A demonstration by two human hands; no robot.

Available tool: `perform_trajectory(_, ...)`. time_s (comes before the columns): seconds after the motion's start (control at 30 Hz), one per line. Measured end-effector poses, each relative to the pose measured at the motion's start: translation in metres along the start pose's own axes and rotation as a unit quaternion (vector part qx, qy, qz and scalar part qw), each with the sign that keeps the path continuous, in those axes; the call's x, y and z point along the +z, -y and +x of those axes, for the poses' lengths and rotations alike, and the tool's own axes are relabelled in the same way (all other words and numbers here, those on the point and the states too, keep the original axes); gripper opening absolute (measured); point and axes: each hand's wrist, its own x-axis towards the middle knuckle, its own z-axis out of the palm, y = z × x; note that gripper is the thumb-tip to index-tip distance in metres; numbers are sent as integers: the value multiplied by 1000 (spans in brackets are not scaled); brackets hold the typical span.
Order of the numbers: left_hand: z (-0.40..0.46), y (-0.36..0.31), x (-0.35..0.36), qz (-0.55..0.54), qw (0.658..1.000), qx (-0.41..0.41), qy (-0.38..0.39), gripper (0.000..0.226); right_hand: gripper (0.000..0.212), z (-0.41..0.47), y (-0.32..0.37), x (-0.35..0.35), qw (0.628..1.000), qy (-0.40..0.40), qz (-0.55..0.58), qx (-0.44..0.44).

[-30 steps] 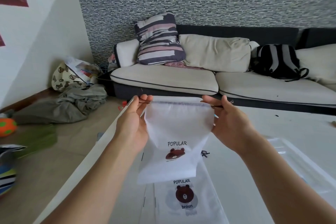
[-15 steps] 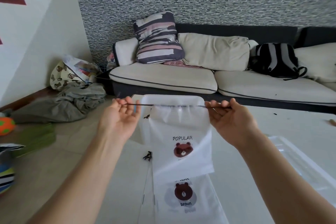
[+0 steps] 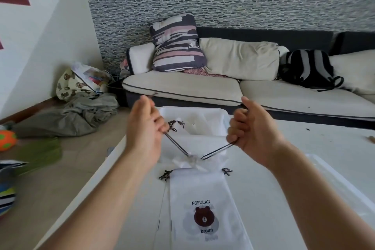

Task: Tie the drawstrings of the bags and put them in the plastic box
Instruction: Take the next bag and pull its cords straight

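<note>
A: Since 0.5 s ago both hands dropped and pulled outward; bag mouth that hung spread flat between them is now cinched into a bunch at frame centre

B: Grip state?

A: Left hand [image 3: 146, 128] fingers curled tight round left cord [image 3: 176, 144], cord end sticks out above the fist. Right hand [image 3: 256, 128] fingers curled round right cord [image 3: 218, 151]. Both cords taut, running down and inward in a V

B: Where's the bag now?

A: Bag [image 3: 187, 163] is low at centre, gathered neck at the point of the V, just above the table [image 3: 274, 189]. Rest of its body is crumpled and partly washed out, can't tell whether it touches the table

B: Other bags?

A: Stack [image 3: 203, 199] lies flat at lower centre, bear print and "POPULAR" facing up, loose cord ends at both top corners, just below the cinched bag

B: Box?

A: Box [image 3: 225, 115] at centre, behind the hands, on the table's far edge. At least one tied bag inside it, dark cord knot [image 3: 175, 125] showing by the left knuckles. Clear lid [image 3: 345, 186] lies flat at lower right

B: Background?

A: Sofa [image 3: 203, 87] across the upper middle, backpack [image 3: 308, 71] on it at right, clothes pile [image 3: 67, 117] on the floor at left
</note>
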Motion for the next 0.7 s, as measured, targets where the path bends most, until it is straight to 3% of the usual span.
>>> perform_trajectory(0.1,-25,5,25,66,995,-40,61,32,30,-9,0,30,995,83,-54,4)
perform_trajectory(0.2,-37,10,32,131,983,-84,101,29,35,-14,-4,42,979,101,-144,-101)
perform_trajectory(0.3,-43,15,30,204,968,-61,135,34,36,-17,-8,43,905,118,-323,-249)
perform_trajectory(0.4,-47,16,26,241,956,-47,162,30,27,-18,-11,44,868,162,-369,-291)
perform_trajectory(0.47,-49,15,26,255,948,-58,180,37,23,-17,-16,43,868,172,-375,-275)
perform_trajectory(0.6,-51,12,29,177,953,-161,185,29,25,-11,-23,38,931,157,-270,-188)
perform_trajectory(0.7,-52,12,29,137,947,-193,216,34,19,-6,-25,34,935,125,-283,-174)
